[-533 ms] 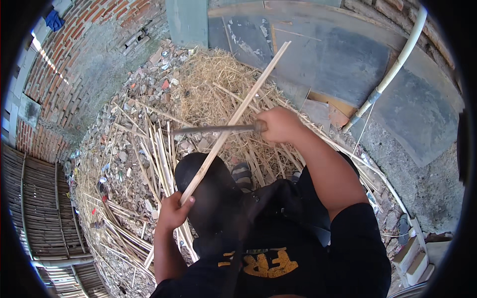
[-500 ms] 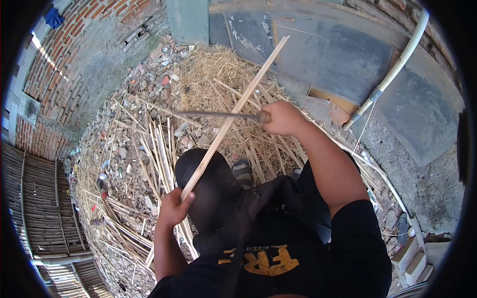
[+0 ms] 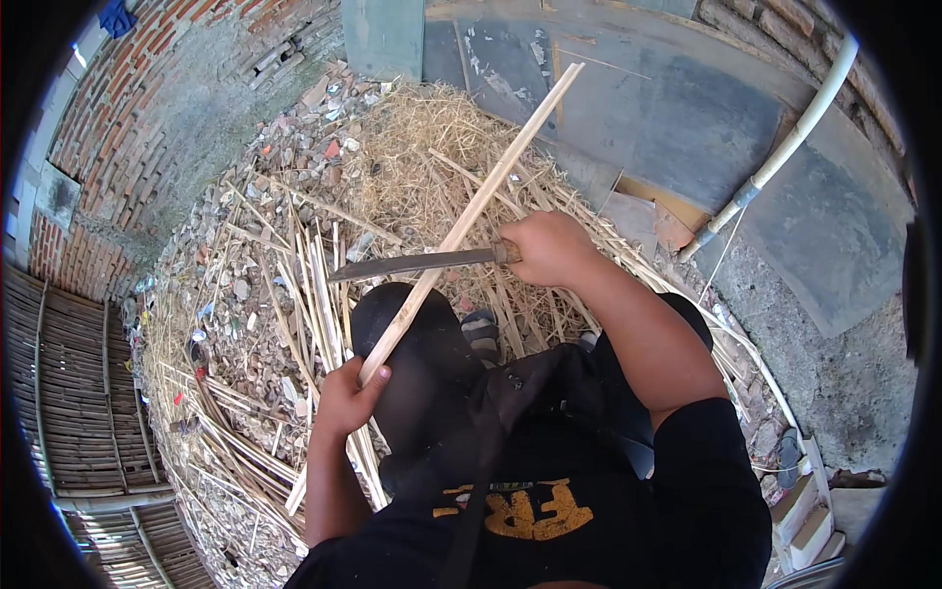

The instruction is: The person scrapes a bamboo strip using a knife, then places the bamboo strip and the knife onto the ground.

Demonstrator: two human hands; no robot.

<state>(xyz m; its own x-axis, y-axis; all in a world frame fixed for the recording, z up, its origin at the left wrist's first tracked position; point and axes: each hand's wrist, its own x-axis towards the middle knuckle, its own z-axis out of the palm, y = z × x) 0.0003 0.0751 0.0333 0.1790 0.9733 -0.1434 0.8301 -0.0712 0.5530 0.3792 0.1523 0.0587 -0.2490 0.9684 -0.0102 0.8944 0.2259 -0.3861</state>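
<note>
A long, pale bamboo strip (image 3: 496, 185) slants from lower left to upper right, crossing over my dark-clothed left knee. Its near end is closed in my left hand (image 3: 345, 398), thumb along the edge. My right hand (image 3: 551, 249) is wrapped round the handle of a machete (image 3: 417, 263), whose dark blade points left. The blade lies across the strip about midway along, its flat side partly showing. Whether the edge bites into the strip I cannot tell.
Split bamboo strips (image 3: 231, 432) lie in a loose heap on the left, over rubble. Ahead is a mound of thin shavings (image 3: 427, 137). Grey boards (image 3: 677, 118) and a pale pole (image 3: 790, 147) stand at the right; a brick wall (image 3: 128, 108) rises at far left.
My right hand has drawn slightly left and toward me. The machete blade has dropped nearer my knee and turned, showing more of its flat. The bamboo strip has barely shifted.
</note>
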